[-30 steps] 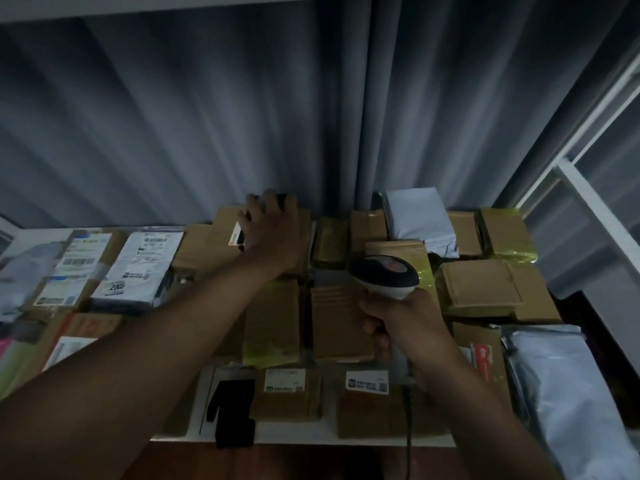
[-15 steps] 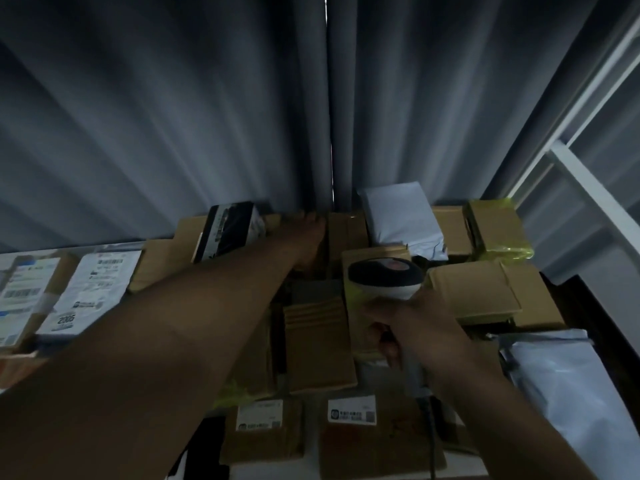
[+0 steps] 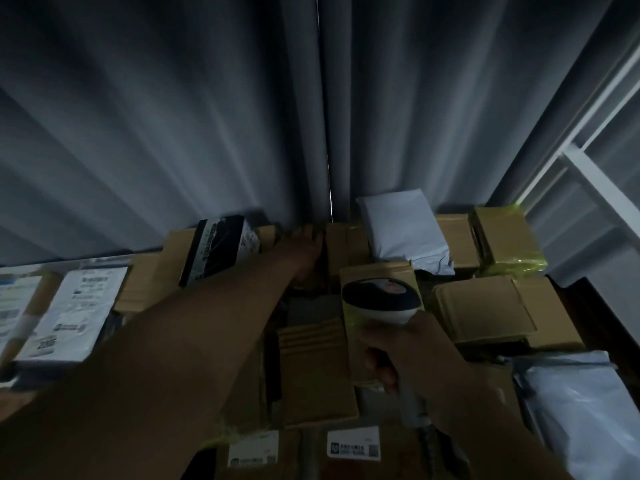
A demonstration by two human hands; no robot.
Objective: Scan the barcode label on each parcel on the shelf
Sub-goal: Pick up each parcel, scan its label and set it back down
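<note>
**Rear-row parcel reached for, scanner held back**

A small brown cardboard parcel [image 3: 337,244] is seen in the back row of the shelf, against the grey pleated curtain [image 3: 173,133]. It is touched by the left hand [image 3: 306,249], stretched far forward; whether its fingers are curled cannot be told in the dim blur. The parcel lies ahead and slightly left of the right hand [image 3: 412,355], which is wrapped round the handle of a white-and-black handheld barcode scanner [image 3: 381,301]. Matte cardboard boxes and a soft white poly mailer [image 3: 403,230] are packed alongside.
</note>
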